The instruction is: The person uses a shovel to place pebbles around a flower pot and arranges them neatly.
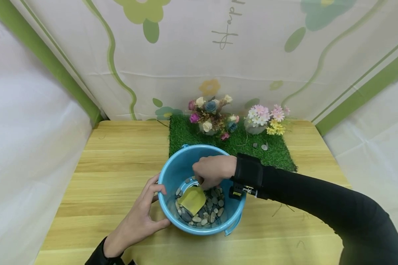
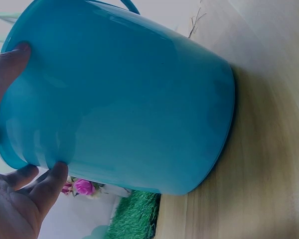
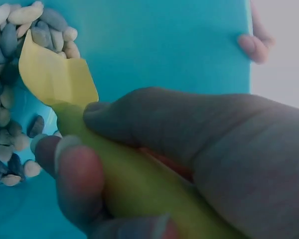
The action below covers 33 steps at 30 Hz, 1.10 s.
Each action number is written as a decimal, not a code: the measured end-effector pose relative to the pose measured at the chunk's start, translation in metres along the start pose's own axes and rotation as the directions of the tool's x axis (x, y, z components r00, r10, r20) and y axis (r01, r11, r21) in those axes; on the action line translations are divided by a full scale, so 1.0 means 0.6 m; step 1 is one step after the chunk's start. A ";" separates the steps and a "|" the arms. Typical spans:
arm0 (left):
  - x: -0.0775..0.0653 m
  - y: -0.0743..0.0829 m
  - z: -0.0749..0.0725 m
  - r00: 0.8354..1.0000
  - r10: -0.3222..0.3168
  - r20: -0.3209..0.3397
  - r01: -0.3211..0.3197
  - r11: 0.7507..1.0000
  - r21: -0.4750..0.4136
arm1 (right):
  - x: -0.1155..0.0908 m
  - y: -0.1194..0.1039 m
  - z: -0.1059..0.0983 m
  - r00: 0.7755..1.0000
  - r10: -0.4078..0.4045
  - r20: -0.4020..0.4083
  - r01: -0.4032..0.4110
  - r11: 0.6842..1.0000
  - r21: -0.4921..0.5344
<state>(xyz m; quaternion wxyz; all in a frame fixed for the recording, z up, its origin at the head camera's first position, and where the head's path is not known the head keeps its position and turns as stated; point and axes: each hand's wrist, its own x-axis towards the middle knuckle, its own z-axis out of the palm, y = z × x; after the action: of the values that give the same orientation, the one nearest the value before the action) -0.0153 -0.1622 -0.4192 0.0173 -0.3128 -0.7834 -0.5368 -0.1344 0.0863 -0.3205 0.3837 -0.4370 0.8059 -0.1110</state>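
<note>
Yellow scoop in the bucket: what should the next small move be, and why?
Probably slide the yellow scoop under the nearby pebbles: the right hand grips it, no pebbles show on it, and the left hand holds the blue bucket near its rim.

bucket [image 1: 172,173] on the table [image 1: 119,176] I watch remotely, stones [image 1: 215,206] and scoop [image 1: 193,200] inside, grass mat [image 1: 275,156] behind, flowers [image 1: 210,107] on the mat

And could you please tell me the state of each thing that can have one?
Blue bucket: upright, uncovered, partly filled
Bucket handle: lowered
Yellow scoop: gripped, no stones visible on it
Stones: loose, inside the bucket
Right hand: holding the scoop
Left hand: holding the bucket
Grass mat: lying flat
Flowers: blooms open
</note>
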 end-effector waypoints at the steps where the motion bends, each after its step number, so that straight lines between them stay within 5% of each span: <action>1: 0.000 0.000 0.000 1.000 -0.004 0.000 0.004 1.000 0.001 | 0.000 -0.004 0.001 1.000 0.005 0.001 -0.005 1.000 -0.008; 10: -0.003 -0.002 0.000 1.000 -0.022 0.006 0.022 1.000 -0.010 | 0.000 -0.004 0.001 1.000 0.015 0.007 -0.015 1.000 0.002; 21: -0.001 -0.004 0.000 1.000 -0.005 0.007 0.005 1.000 0.001 | 0.000 -0.049 0.017 0.970 0.242 -0.014 -0.240 0.952 -0.189; 33: -0.002 -0.001 0.000 1.000 -0.012 0.005 0.012 1.000 0.006 | 0.003 0.000 0.005 0.994 0.070 0.079 -0.069 0.997 -0.019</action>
<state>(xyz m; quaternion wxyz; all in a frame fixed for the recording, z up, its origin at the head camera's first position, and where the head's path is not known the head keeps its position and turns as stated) -0.0150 -0.1630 -0.4201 0.0130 -0.3095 -0.7870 -0.5336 -0.1327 0.0852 -0.3234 0.4155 -0.4160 0.8056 -0.0735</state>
